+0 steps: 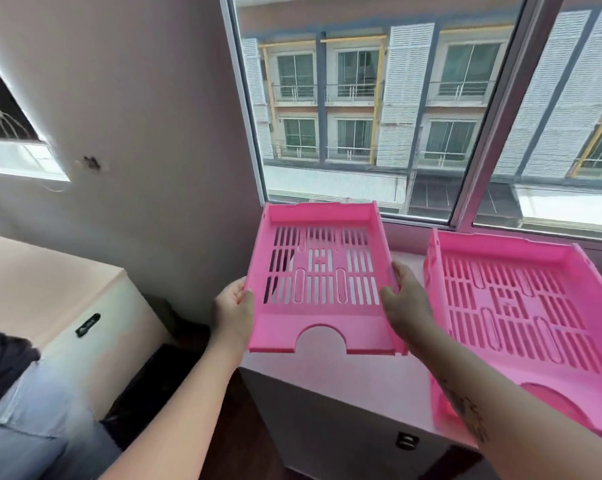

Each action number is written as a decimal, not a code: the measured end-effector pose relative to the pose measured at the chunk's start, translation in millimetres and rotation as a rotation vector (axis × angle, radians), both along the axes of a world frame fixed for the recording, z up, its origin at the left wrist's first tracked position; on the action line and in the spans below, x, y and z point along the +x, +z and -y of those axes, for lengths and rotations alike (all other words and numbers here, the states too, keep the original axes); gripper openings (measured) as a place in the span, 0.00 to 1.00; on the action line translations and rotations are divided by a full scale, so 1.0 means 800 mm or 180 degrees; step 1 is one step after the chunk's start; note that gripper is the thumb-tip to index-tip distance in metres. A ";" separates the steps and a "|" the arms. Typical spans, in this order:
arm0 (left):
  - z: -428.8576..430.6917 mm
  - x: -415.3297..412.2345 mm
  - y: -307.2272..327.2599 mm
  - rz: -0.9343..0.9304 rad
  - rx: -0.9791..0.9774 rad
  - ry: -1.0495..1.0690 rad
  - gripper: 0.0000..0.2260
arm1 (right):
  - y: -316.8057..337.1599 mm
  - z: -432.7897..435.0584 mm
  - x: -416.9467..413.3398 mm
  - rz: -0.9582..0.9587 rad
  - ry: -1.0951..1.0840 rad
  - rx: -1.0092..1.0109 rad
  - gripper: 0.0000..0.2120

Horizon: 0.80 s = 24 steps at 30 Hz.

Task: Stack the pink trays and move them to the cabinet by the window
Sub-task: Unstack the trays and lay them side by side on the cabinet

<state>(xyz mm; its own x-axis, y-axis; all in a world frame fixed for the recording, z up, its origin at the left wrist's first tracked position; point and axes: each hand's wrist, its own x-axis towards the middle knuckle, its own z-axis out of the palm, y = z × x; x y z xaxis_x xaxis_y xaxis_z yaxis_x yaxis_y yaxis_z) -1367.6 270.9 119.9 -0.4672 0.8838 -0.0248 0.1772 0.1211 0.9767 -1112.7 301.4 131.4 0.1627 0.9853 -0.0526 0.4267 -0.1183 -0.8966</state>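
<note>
A pink slotted tray (pixel 322 327) with a half-round notch in its near edge is held over the left end of the white cabinet (pixel 355 379) under the window. My left hand (pixel 232 311) grips its left side wall and my right hand (pixel 401 299) grips its right side wall. The tray tilts slightly, with its far end near the window sill. A second pink tray (pixel 521 386) lies on the cabinet top to the right, close beside my right forearm, and runs out of view at the right edge.
The window (pixel 396 109) and its sill run along the back of the cabinet. A wall (pixel 136 116) closes the left side. Another pale cabinet (pixel 43 289) stands lower left, with a gap of dark floor between. Jeans of a person (pixel 33 420) show bottom left.
</note>
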 end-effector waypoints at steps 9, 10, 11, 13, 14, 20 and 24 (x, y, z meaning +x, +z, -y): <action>0.005 -0.010 -0.062 -0.0090 -0.0366 -0.0137 0.18 | -0.056 -0.005 -0.017 0.0468 0.0025 -0.0414 0.29; 0.004 -0.012 -0.068 -0.0135 -0.0452 -0.0168 0.18 | -0.062 -0.004 -0.017 0.0452 0.0013 -0.0444 0.29; 0.004 -0.014 -0.075 -0.0160 -0.0508 -0.0195 0.18 | -0.069 -0.003 -0.017 0.0425 0.0007 -0.0457 0.29; 0.006 -0.016 -0.085 -0.0204 -0.0615 -0.0219 0.17 | -0.080 0.000 -0.018 0.0401 -0.0007 -0.0478 0.29; 0.007 -0.016 -0.088 -0.0238 -0.0659 -0.0206 0.17 | -0.085 0.001 -0.018 0.0401 -0.0007 -0.0477 0.29; 0.001 -0.025 -0.073 -0.0486 -0.0733 -0.0144 0.18 | -0.068 -0.012 -0.011 0.0507 0.0132 -0.0419 0.29; -0.029 -0.028 -0.027 -0.0672 -0.0319 -0.0002 0.19 | -0.021 -0.041 -0.003 0.0631 0.0092 0.0015 0.29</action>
<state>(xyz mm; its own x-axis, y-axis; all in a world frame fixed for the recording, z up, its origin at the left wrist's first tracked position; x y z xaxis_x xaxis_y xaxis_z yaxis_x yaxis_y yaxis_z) -1390.3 294.0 98.5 -0.4709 0.8821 -0.0143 0.3765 0.2156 0.9010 -1115.1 334.4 114.4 0.1411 0.9898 -0.0176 0.5982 -0.0994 -0.7951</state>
